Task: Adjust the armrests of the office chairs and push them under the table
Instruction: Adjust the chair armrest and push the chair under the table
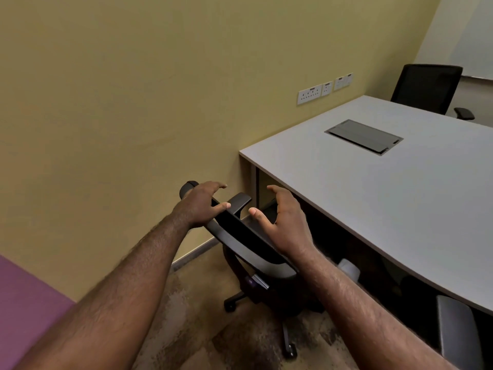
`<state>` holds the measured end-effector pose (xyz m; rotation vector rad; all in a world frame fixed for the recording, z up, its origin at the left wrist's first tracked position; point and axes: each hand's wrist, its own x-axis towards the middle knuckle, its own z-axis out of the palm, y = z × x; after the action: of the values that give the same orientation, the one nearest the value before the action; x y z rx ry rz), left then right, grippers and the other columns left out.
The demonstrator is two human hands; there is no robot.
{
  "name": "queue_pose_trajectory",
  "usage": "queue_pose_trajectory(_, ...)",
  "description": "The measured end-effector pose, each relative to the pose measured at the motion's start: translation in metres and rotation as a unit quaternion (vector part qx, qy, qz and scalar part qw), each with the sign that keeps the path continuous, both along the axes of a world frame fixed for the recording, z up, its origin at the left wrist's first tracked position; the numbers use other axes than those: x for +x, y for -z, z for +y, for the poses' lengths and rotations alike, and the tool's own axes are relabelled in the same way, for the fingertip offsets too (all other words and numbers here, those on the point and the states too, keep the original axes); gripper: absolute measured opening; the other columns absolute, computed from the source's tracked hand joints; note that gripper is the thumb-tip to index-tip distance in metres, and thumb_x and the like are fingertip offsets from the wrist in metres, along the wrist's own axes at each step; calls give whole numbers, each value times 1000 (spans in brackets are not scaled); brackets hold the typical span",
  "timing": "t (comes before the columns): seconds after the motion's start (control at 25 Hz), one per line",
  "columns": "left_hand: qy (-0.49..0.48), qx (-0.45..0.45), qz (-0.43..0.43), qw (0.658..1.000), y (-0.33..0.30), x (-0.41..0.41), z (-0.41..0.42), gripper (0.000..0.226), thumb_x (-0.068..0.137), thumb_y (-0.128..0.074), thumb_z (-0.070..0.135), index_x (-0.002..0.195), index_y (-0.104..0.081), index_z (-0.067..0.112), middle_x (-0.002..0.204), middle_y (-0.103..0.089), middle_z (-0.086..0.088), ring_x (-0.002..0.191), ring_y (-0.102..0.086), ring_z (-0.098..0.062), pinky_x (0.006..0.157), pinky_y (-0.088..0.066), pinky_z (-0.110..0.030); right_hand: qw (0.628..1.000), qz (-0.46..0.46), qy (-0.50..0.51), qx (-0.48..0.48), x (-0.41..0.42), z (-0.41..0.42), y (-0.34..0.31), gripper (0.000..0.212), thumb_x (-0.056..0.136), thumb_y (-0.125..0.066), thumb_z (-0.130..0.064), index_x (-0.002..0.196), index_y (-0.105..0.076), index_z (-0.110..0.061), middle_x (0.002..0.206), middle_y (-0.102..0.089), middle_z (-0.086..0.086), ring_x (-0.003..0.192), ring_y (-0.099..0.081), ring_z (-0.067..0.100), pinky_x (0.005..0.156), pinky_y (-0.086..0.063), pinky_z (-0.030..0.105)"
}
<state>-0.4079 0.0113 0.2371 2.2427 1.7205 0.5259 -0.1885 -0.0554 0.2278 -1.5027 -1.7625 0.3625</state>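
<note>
Black chair back [240, 233] between both open hands' grips.

Black office chair [250, 252] at the white table's [373, 198] corner — seat partly under; a second chair [426, 88] opposite.

Pale grey table [386, 198] with a flush dark hatch [364, 137]; office chair [253, 252] on mottled carpet [186, 316].

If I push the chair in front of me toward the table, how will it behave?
The chair will probably roll easily, since its base has castors. It may swivel or veer rather than track straight. The carpet could add some drag.
</note>
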Motion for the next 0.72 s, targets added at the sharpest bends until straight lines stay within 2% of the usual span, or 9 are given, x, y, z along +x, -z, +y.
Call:
queue_pose_trajectory(0.12, 0, -17, 6, 1000, 12, -15, -4, 52, 88, -65, 42, 134, -49, 27, 138, -52, 5, 119, -52, -15, 102, -40, -44, 1000, -12, 6, -27, -16, -4, 11, 64, 84, -59, -59, 135, -41, -24, 135, -50, -3, 122, -46, 14, 99, -43, 40)
queue_pose_trajectory(0.24, 4, -34, 7, 999, 27, -26, -5, 49, 87, -66, 42, 132, -53, 25, 133, -55, 4, 114, -53, -15, 99, -43, -45, 996, -32, -14, -87, -29, -9, 25, 57, 85, -57, -59, 130, -45, -24, 118, -54, -5, 107, -51, 12, 87, -48, 32)
queue_pose_trajectory(0.36, 33, -44, 15, 998, 44, -38, 0, 52, 82, -65, 57, 123, -59, 26, 123, -60, 7, 108, -55, -13, 97, -43, -43, 987, -87, -35, -132, -46, -17, 44, 55, 83, -52, -65, 121, -50, -26, 108, -54, -8, 96, -50, 10, 81, -47, 29)
queue_pose_trajectory(0.4, 49, -49, 23, 997, 46, -42, -2, 61, 75, -65, 67, 120, -61, 26, 123, -60, 8, 115, -53, -14, 103, -38, -43, 982, -130, -40, -128, -50, -21, 48, 54, 83, -50, -67, 118, -51, -26, 106, -55, -7, 94, -50, 11, 80, -47, 31)
queue_pose_trajectory(0.48, 107, -75, 54, 990, 54, -51, 3, 90, 52, -65, 85, 123, -60, 29, 134, -52, 11, 135, -36, -12, 117, -16, -43, 970, -212, -32, -110, -58, -20, 55, 49, 82, -52, -65, 112, -53, -26, 102, -55, -6, 91, -51, 14, 80, -45, 33)
queue_pose_trajectory(0.56, 150, -82, 102, 980, 60, -58, 11, 105, 38, -69, 86, 125, -57, 29, 137, -45, 13, 140, -24, -9, 119, -4, -41, 960, -256, -15, -109, -61, -16, 56, 36, 83, -58, -55, 103, -56, -25, 96, -58, -5, 87, -53, 16, 77, -44, 33)
queue_pose_trajectory(0.64, 162, -49, 142, 975, 64, -59, 21, 88, 43, -79, 74, 115, -60, 26, 127, -50, 12, 134, -31, -11, 117, -10, -40, 954, -262, -6, -143, -63, -14, 53, 25, 84, -60, -46, 92, -56, -23, 86, -59, -3, 77, -53, 17, 66, -45, 33)
queue_pose_trajectory(0.72, 150, 7, 140, 979, 69, -53, 34, 53, 55, -86, 50, 94, -64, 22, 106, -61, 6, 115, -50, -20, 106, -24, -37, 949, -251, 7, -189, -64, -12, 53, 19, 83, -59, -40, 82, -53, -22, 72, -54, -4, 60, -49, 16, 51, -41, 32)
